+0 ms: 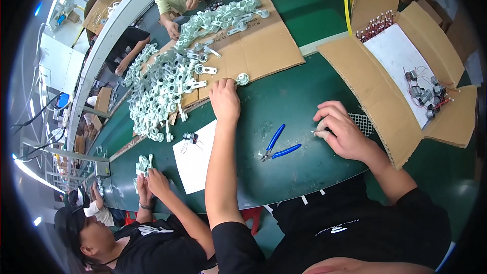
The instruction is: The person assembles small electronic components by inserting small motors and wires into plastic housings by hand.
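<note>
My left hand [224, 100] reaches over the edge of the cardboard sheet, fingers bent and closed at the stem of a pale green plastic part [243, 78]. The part's round head sticks out to the right of my fingertips. Over the right side of the green table, my right hand [341, 131] is curled with its fingertips together. A small pale tip shows at them, but what it belongs to is hidden. Between my arms lie blue-handled cutting pliers [279, 144], their handles spread.
A heap of pale green parts [162, 81] covers the cardboard sheet [274, 45]. On the right, an open carton [355, 66] holds small wired motors [426, 91]. More motors [190, 138] lie on white paper [198, 165]. A co-worker's hands [154, 182] hold similar parts at left.
</note>
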`<state>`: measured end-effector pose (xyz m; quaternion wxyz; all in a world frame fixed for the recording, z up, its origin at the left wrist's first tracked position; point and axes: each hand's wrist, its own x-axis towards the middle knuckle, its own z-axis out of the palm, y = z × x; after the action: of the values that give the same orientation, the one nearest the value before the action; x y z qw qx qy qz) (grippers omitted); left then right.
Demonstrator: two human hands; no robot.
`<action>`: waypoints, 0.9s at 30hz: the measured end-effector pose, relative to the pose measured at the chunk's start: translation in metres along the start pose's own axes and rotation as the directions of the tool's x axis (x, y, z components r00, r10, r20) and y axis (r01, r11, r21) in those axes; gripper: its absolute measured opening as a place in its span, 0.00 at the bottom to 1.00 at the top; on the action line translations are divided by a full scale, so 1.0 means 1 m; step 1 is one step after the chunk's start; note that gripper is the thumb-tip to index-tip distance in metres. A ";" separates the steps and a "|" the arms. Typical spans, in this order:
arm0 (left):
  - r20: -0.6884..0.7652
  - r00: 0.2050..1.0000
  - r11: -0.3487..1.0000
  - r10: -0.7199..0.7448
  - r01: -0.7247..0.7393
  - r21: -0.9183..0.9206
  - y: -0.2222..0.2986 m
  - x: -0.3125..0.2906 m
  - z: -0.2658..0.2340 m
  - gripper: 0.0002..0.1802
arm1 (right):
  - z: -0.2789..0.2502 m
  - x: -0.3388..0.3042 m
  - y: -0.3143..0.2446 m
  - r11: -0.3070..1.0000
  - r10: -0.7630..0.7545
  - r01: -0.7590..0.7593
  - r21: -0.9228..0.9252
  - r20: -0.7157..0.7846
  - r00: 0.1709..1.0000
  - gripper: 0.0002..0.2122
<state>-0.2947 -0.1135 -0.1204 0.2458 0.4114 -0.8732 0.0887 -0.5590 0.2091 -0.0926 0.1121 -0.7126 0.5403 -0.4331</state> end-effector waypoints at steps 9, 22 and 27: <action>0.279 0.955 0.801 -0.104 0.246 -0.546 0.077 -0.050 -0.084 0.08 | -0.006 -0.005 0.015 0.981 0.003 -0.011 -0.191 -0.042 0.999 0.13; 0.193 0.979 0.889 0.068 0.029 -0.457 0.163 -0.141 -0.071 0.08 | 0.026 -0.007 0.056 0.944 -0.312 0.325 0.057 -0.165 0.936 0.05; 0.093 0.995 0.914 0.026 0.013 -0.405 0.155 -0.157 -0.088 0.13 | 0.050 -0.006 0.052 0.870 -0.328 0.400 0.288 -0.268 0.906 0.05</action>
<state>-0.2969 0.1237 -0.1161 0.2831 0.3525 -0.8848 -0.1131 -0.5574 0.1779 -0.1585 0.0904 -0.7223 0.3223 -0.6052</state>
